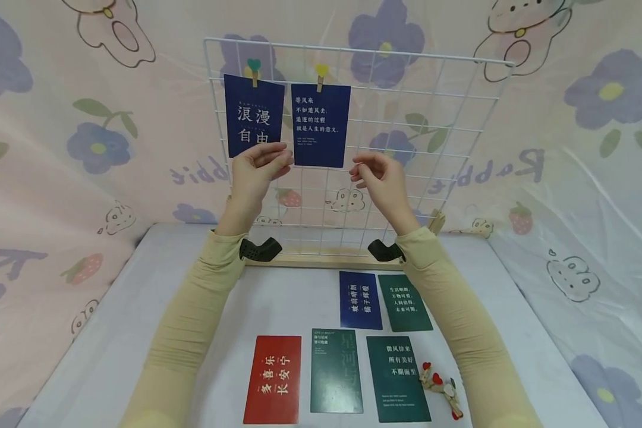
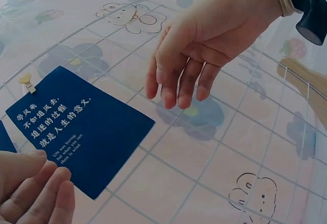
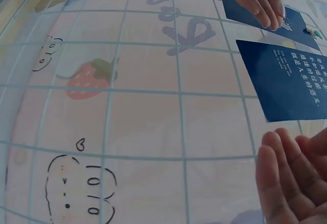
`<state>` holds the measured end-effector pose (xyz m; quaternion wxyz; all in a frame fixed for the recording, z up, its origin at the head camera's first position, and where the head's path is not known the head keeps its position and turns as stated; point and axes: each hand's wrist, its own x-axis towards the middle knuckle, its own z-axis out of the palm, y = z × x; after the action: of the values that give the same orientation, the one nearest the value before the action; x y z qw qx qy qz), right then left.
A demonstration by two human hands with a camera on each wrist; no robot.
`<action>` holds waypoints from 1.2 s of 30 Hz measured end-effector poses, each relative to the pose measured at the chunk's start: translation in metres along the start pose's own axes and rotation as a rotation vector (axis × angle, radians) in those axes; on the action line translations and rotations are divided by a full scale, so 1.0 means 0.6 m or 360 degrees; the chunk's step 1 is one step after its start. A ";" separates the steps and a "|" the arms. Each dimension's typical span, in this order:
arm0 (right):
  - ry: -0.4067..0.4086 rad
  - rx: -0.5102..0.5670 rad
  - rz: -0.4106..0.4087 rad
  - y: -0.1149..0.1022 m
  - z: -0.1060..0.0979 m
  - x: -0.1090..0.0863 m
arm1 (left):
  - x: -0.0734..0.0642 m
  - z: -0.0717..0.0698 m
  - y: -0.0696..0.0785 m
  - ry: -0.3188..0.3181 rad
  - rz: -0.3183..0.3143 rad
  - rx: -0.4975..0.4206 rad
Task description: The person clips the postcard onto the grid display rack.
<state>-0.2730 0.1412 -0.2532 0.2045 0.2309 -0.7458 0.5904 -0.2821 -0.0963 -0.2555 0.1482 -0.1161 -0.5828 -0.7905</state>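
Note:
Two blue cards hang on a white wire grid (image 1: 422,122). The left card (image 1: 254,98) is under a clip with a teal heart (image 1: 254,64), the right card (image 1: 321,139) under a clip with a yellow heart (image 1: 321,71). My left hand (image 1: 259,172), fingers loosely bent, overlaps the left card's lower corner; whether it touches is unclear. To the right of the right card, my right hand (image 1: 382,178) hovers with relaxed fingers and holds nothing. The right wrist view shows a gap between that hand (image 3: 294,183) and the card (image 3: 281,86).
On the white table (image 1: 214,356) lie a red card (image 1: 273,380), a blue card (image 1: 360,300) and green cards (image 1: 336,371). Small wooden clips with red hearts (image 1: 443,385) sit beside my right sleeve. A wooden base (image 1: 310,260) supports the grid.

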 end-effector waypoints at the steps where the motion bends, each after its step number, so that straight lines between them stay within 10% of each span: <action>1: -0.0021 0.0019 0.0018 0.005 -0.004 -0.004 | -0.003 -0.002 -0.003 -0.0017 -0.0026 -0.0011; 15: -0.0136 0.0194 0.0176 0.086 -0.046 -0.046 | -0.043 -0.033 -0.061 -0.0194 -0.0372 -0.0095; 36: -0.0224 -0.0086 0.0431 0.140 -0.154 -0.189 | -0.135 -0.087 -0.201 -0.0497 -0.0798 0.0332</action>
<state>-0.2277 0.2596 -0.3646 0.0763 0.1635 -0.7983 0.5746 -0.2519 -0.1049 -0.4069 -0.1315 -0.0730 -0.6869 -0.7110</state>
